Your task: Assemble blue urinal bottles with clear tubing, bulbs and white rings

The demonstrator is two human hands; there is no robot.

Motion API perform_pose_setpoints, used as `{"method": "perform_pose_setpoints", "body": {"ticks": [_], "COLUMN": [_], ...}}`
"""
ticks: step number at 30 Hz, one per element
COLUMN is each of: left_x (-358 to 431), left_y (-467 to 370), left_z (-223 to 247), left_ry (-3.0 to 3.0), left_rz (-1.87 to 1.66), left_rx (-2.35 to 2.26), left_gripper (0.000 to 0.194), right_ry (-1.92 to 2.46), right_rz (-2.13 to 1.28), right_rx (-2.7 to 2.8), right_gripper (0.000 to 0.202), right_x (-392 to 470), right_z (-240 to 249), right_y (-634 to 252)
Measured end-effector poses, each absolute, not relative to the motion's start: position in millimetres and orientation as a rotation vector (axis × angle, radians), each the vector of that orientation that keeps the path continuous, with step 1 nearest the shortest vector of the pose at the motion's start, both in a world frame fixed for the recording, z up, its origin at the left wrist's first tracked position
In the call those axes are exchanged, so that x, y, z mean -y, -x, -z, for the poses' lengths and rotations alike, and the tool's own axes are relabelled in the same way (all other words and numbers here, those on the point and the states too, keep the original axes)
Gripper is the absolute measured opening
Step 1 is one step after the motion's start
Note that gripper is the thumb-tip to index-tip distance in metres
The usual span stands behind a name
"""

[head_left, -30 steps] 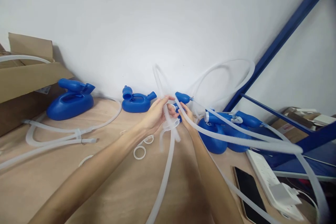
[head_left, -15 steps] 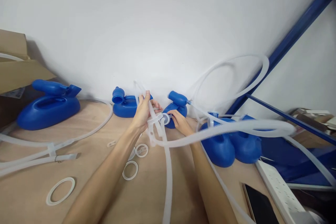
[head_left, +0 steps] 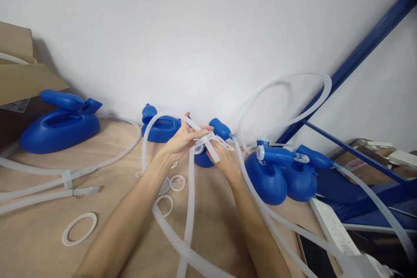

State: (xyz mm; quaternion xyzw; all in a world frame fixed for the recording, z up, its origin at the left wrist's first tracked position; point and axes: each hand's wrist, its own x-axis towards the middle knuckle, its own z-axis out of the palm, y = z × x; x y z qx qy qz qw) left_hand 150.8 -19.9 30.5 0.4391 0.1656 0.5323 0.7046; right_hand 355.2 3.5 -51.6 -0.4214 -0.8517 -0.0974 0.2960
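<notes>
My left hand [head_left: 180, 142] is closed round a translucent plastic tube [head_left: 194, 124], which arches out to the left and pokes out as a short ridged end between my hands. A white plastic clip [head_left: 224, 142] with holes lies across that end. Pressed up against the clip from the right is my right hand [head_left: 223, 158]; its fingers are partly hidden behind clip and tube. Just beyond them a blue bottle [head_left: 204, 160] is mostly covered. Another blue bottle with a handle [head_left: 164, 128] stands behind my left hand.
Several white rings, one ring [head_left: 79, 229] at the left, lie on the brown tabletop [head_left: 117, 208]. Blue bottles [head_left: 265, 182] stand at right, and one bottle [head_left: 61, 132] at left by a cardboard box [head_left: 29, 82]. A power strip [head_left: 335, 226] and black phone [head_left: 317, 252] lie front right.
My hands have come closer together and the clip has turned to point right. The long tube has swung from the right side to the front, and a loop now arches left.
</notes>
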Motion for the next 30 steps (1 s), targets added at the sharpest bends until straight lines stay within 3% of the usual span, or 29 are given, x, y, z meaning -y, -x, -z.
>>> {"method": "perform_pose_setpoints", "body": {"ticks": [6, 14, 19, 30], "left_x": [13, -7, -11, -1], "left_y": [-157, -163, -170, -187], "left_z": [-19, 5, 13, 21], "left_ry": [-1.064, -1.295, -1.215, -1.257], "left_rz": [-1.216, -1.519, -1.53, -1.572], "left_rx": [-0.331, -0.614, -0.702, -0.687], "left_gripper": [0.111, 0.073, 0.058, 0.063], "right_ry": [1.013, 0.99, 0.994, 1.142], "right_rz": [0.007, -0.142, -0.2, -0.198], "right_rx": [2.335, 2.412, 2.421, 2.245], "right_gripper": [0.049, 0.039, 0.032, 0.03], "right_x": [-21, -26, -35, -6], "right_z": [44, 45, 43, 49], "right_y": [-368, -375, -378, -373]}}
